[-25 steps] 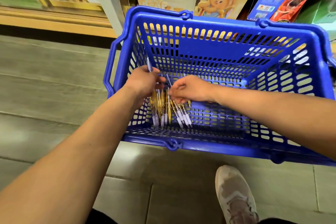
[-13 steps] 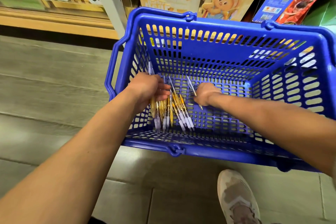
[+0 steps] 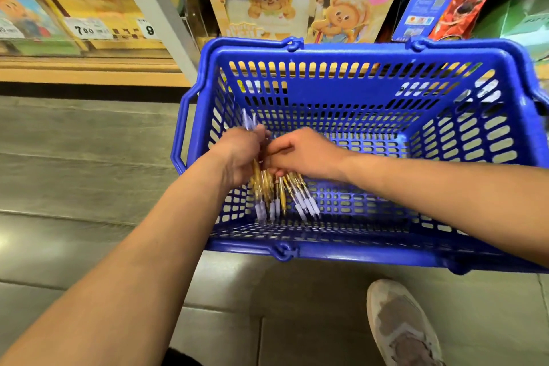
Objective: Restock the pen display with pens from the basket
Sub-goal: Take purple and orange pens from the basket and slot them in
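**A:** Where are the pens (image 3: 282,196)?

**B:** Inside the blue basket (image 3: 341,95), at its left end, a little left of the frame's centre. They form one bundle, gold barrels with pale ends. The lower ends fan out over the basket's slotted bottom, and a few tips stick up above the fist near the left wall.

**A:** Which hand has them?

**B:** The left hand (image 3: 237,154). Its forearm runs up from the lower left corner of the frame, over the basket's near rim, with the wrist bent down into the basket. The fingers are wrapped round the middle of the bundle, back of the hand to the camera.

**A:** And the other one?

**B:** The right hand (image 3: 303,154) comes in from the right edge, its forearm crossing above the basket's right half. It meets the left hand at the bundle. The thumb points left along the top and the fingers are curled underneath, closing on the pens just below the left fist. The fingertips themselves are hidden.

**A:** Where does the basket sit?

**B:** On the grey floor (image 3: 74,175), against a shelf along the top of the frame that holds boxes with a cartoon bear (image 3: 267,3). Price tags (image 3: 86,29) show at upper left. A worn pale shoe (image 3: 401,327) stands at the bottom right, just in front of the basket.
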The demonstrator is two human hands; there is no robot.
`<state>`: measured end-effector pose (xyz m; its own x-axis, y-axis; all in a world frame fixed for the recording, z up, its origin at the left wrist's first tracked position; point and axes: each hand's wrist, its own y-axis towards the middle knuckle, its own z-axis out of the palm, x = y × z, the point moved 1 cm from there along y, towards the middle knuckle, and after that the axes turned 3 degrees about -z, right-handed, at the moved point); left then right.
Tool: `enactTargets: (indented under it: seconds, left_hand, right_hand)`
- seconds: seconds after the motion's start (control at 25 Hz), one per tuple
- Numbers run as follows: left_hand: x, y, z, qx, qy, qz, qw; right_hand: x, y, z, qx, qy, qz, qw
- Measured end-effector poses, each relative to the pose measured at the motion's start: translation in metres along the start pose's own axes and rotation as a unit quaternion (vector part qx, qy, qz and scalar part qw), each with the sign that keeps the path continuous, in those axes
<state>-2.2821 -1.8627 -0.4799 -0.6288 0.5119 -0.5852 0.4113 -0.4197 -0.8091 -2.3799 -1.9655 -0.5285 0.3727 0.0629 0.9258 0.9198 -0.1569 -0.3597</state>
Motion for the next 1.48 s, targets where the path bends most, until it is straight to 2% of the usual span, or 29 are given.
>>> enactTargets:
  seconds: [0.12,0.2,0.32,0.48,0.64,0.72,0.84,0.92,1.04,1.16,1.32,1.36,1.48]
  left_hand:
    - [0.002,0.005,-0.005,-0.045,0.029,0.046,0.997]
    - [0.004,0.008,-0.011,-0.064,0.060,0.059,0.994]
    - [0.008,0.006,-0.014,-0.042,0.107,0.060,0.992]
    - [0.012,0.006,-0.022,-0.039,0.125,0.054,0.990]
    - [0.013,0.005,-0.023,-0.018,0.064,0.021,0.998]
    - [0.013,0.007,-0.021,-0.023,0.028,0.010,0.999]
    - [0.013,0.012,-0.015,-0.044,0.036,0.017,0.998]
    - [0.012,0.014,-0.010,-0.057,0.047,0.023,0.997]
    - [0.011,0.015,-0.002,-0.060,0.053,0.029,0.996]
    - [0.010,0.011,0.007,-0.022,0.020,0.038,0.999]
    - [0.008,0.009,0.005,-0.030,0.027,0.072,0.997]
    - [0.007,0.009,0.002,-0.041,0.036,0.076,0.996]
    - [0.007,0.007,-0.005,-0.061,0.048,0.074,0.994]
  right_hand:
    - [-0.008,0.004,-0.008,-0.046,-0.040,0.035,0.998]
    - [-0.026,0.009,-0.009,-0.081,-0.161,0.094,0.979]
    - [-0.055,0.020,0.000,-0.070,-0.301,0.174,0.935]
    - [-0.076,0.036,0.016,-0.051,-0.372,0.247,0.893]
    - [-0.071,0.042,0.009,-0.059,-0.363,0.262,0.892]
    - [-0.059,0.034,0.001,-0.051,-0.342,0.253,0.903]
    - [-0.036,0.003,0.003,-0.027,-0.192,0.161,0.968]
    - [-0.020,-0.017,0.011,-0.014,-0.125,0.114,0.985]
    - [-0.009,-0.030,0.018,-0.035,-0.118,0.094,0.988]
    - [-0.005,-0.032,0.017,-0.054,-0.089,0.091,0.990]
    - [-0.008,-0.027,0.005,0.033,0.032,0.094,0.995]
    - [-0.014,-0.025,0.002,0.045,0.007,0.110,0.993]
    - [-0.041,-0.015,-0.003,0.014,-0.200,0.156,0.967]
